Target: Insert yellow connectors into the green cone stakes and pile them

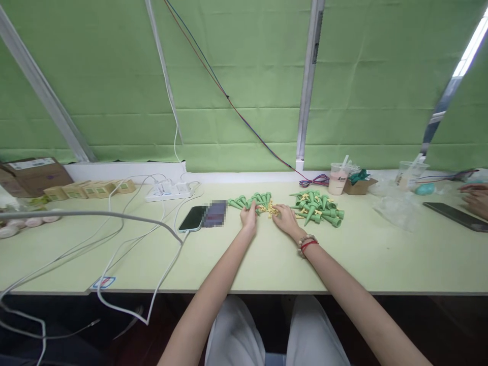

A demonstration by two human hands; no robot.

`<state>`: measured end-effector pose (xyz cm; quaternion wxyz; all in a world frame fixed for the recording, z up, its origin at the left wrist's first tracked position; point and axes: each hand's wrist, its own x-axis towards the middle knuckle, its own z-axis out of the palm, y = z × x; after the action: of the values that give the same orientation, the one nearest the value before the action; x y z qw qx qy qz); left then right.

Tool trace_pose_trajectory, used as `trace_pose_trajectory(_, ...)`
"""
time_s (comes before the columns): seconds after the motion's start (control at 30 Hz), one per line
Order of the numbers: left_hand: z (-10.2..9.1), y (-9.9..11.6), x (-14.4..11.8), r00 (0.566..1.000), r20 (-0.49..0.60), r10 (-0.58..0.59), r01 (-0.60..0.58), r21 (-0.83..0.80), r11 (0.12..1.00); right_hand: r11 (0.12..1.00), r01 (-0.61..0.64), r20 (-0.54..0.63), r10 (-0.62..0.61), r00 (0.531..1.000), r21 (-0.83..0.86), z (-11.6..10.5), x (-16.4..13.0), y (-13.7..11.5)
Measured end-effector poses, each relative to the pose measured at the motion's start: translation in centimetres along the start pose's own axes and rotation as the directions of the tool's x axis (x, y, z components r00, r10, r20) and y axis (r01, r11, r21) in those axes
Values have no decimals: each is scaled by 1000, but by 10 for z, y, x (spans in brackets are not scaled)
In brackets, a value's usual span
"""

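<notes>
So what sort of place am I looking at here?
Probably a small hand-assembly workbench: piles of green cone-shaped parts under both hands, a power strip with trailing cables, and another person's hand at the same long table.

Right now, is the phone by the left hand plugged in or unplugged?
Plugged in. A white cable runs up the table to the near end of the dark phone, which lies flat just left of the left hand.

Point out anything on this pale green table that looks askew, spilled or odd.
Nothing looks spilled or damaged. The green plastic cones lie in two loose heaps, one by the left hand, a bigger one beside the right hand. White cables sprawl from the white power strip over the table's front edge.
</notes>
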<state>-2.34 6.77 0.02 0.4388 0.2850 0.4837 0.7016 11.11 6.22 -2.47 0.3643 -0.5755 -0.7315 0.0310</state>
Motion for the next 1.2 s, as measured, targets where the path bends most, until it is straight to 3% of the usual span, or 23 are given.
trace_pose_trajectory(0.1, 0, 0, 0, 1000, -12, -2, 2, 5, 1000, 996, 23, 45, -19, 999, -83, 3, 3, -4)
trace_pose_trajectory(0.33, 1, -1, -1, 999, 24, -32, 31, 32, 999, 997, -17, 23, 19, 1000, -77, 6, 11, 2)
trace_pose_trajectory(0.53, 0, 1, -4, 997, 70, -24, 20, 60, 998, 996, -51, -30, 54, 998, 79, 2, 12, 9)
trace_pose_trajectory(0.77, -1, 2, -5, 979, 203, -35, 17, 87, 996, 949, -67, -111, 106, 988, 309, 4, 12, 12)
trace_pose_trajectory(1.03, -1, 2, -2, 926, 329, -186, 184, 37, 982, 831, -22, -185, 150, 971, 556, 0, 14, 3)
trace_pose_trajectory(1.2, -3, 6, 3, 881, 396, -259, 284, -4, 959, 728, -27, -150, 177, 973, 685, 1, 11, -5)
